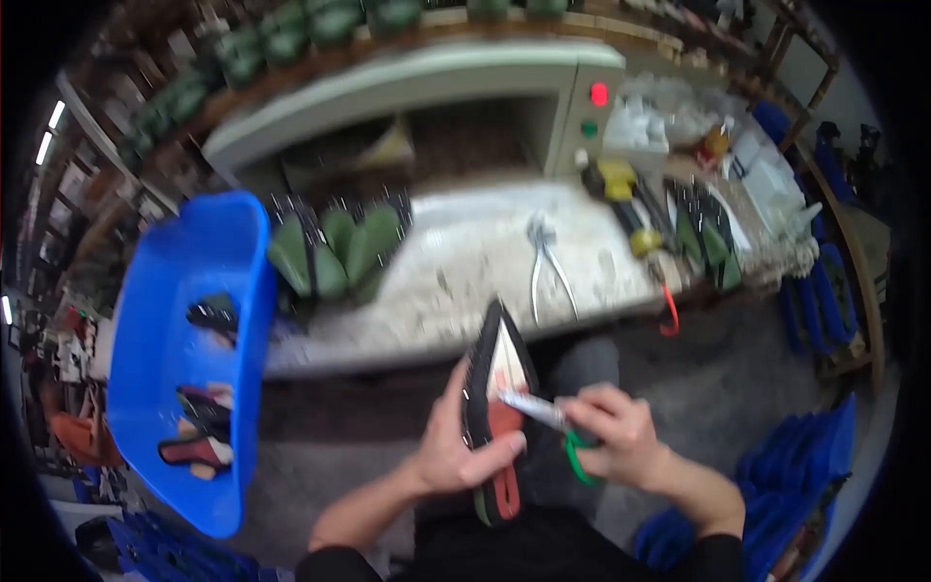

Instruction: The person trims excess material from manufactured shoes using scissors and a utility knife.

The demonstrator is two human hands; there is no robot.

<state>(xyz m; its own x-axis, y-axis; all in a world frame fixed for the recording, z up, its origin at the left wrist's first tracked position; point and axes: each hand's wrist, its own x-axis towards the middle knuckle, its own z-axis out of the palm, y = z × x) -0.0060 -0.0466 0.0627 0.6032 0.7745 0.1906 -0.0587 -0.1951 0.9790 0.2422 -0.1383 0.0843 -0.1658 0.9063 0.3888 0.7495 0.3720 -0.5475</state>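
Observation:
My left hand point(454, 436) is wrapped around a pointed shoe on its last point(500, 364), held sole side up over my lap. The shoe has a black edge, a white forepart and a red strip toward the heel. In my right hand point(616, 432) is a pair of scissors point(579, 454) with green handles. Their metal blades point left, and the tips lie over the shoe's underside where white meets red. Beyond the shoe, metal pincers point(543, 267) rest on the worn bench top point(456, 262).
A blue bin point(254, 359) at the left holds several shoe pieces. Green lasts point(335, 252) stand on the bench beside it. At the right lie a yellow and black tool point(635, 209) and another green last point(716, 247). A machine housing point(427, 87) with a red light spans the back.

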